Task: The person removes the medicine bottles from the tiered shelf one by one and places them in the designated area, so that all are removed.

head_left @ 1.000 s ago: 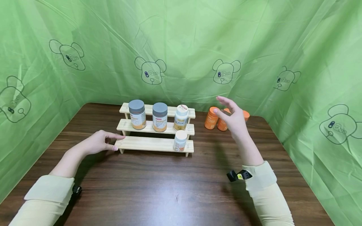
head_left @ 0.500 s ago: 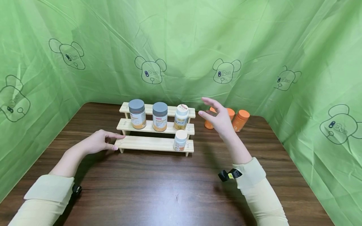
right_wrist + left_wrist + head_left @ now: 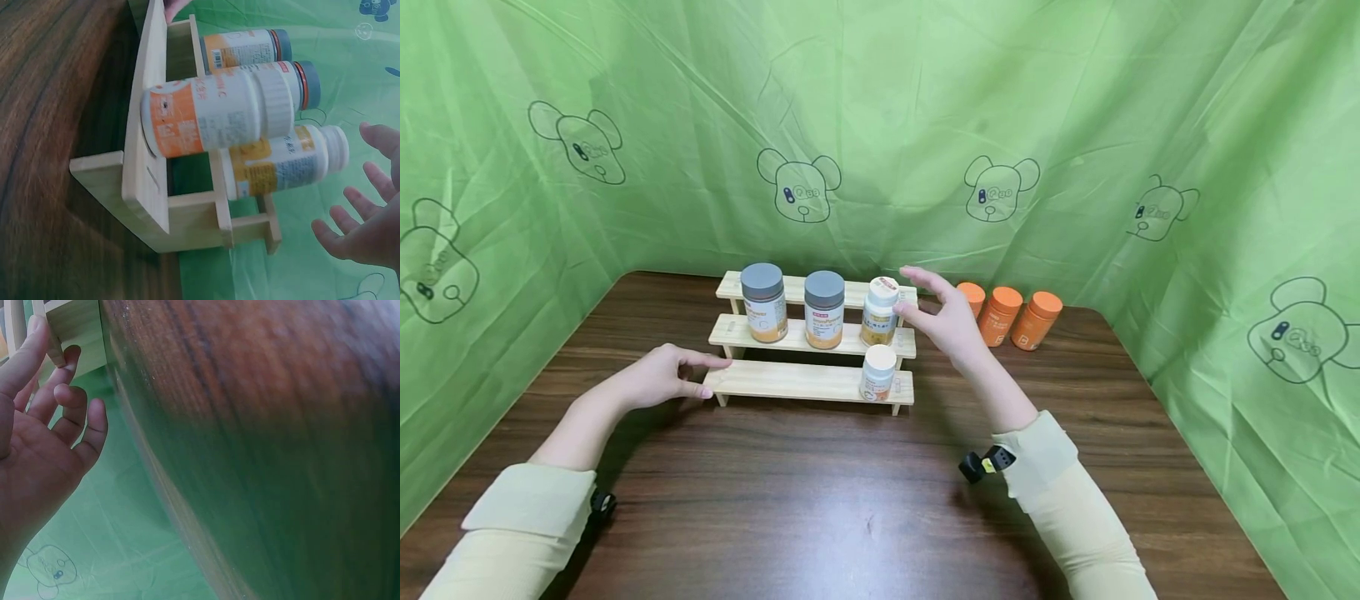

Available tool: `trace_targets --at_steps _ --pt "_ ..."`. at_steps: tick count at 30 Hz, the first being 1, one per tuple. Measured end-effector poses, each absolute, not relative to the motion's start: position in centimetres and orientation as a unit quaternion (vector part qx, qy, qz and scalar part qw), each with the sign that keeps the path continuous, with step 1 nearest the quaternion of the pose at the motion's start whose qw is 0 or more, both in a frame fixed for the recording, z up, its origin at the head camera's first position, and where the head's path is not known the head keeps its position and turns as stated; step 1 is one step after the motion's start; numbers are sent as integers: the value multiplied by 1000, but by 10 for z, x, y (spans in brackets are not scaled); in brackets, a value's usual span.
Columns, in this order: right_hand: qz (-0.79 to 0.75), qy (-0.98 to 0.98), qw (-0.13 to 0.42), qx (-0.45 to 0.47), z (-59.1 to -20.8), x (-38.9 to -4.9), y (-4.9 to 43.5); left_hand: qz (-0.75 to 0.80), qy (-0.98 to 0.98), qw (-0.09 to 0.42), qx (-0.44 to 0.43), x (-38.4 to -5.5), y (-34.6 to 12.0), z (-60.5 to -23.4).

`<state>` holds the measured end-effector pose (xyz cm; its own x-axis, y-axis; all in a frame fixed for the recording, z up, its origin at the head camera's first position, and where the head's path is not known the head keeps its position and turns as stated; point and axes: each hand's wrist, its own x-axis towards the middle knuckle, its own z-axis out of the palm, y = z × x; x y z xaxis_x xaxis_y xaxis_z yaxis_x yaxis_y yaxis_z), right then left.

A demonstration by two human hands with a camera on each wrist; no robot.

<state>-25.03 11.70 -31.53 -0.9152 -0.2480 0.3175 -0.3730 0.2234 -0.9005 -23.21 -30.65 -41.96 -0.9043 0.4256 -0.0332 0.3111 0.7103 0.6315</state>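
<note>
- A person's right hand [image 3: 947,323] hung just right of a gold-labelled bottle [image 3: 878,321], its fingers spread and its thumb parted from them, with nothing in its hold.
- The bottle stood at the right end of the middle tier of a wooden stand [image 3: 790,382], its long axis upright; from that hand it lay to the left, with the fingertips pointing its way.
- In the head view the thumb overlapped the bottle's right edge; the right wrist view showed a gap between bottle and fingers.
- That narrow sideways gap appeared to be the relation that counted, with the right hand plainly the nearer.
- The left hand [image 3: 649,379], well apart, pinched the left end of the lowest tier between thumb and forefinger.
- A small white bottle [image 3: 877,382] stood on the lowest tier, in front of the gold-labelled one; two grey-capped jars [image 3: 824,317] stood to its left.
- Three orange bottles [image 3: 1036,323] stood on the table [image 3: 790,500], beyond the right hand's outer side.
</note>
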Motion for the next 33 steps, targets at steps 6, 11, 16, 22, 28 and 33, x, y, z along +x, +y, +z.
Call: trace_targets --at_steps 6,11,16,22,28,33 --pt "605 -768 52 204 -338 -270 110 313 925 88 198 -233 -307 -421" --pt "614 -761 55 203 -345 -277 104 317 923 91 200 -233 -307 -422" --pt "625 -754 44 197 -341 -273 98 321 922 95 196 -233 -307 -421" --pt "618 -761 50 190 -334 -267 94 320 922 89 198 -233 -306 -421" --pt "619 -762 48 185 -335 -269 91 323 921 83 202 -232 -306 -421" --pt "621 -762 48 181 -348 -282 93 323 921 81 204 -232 -307 -420"
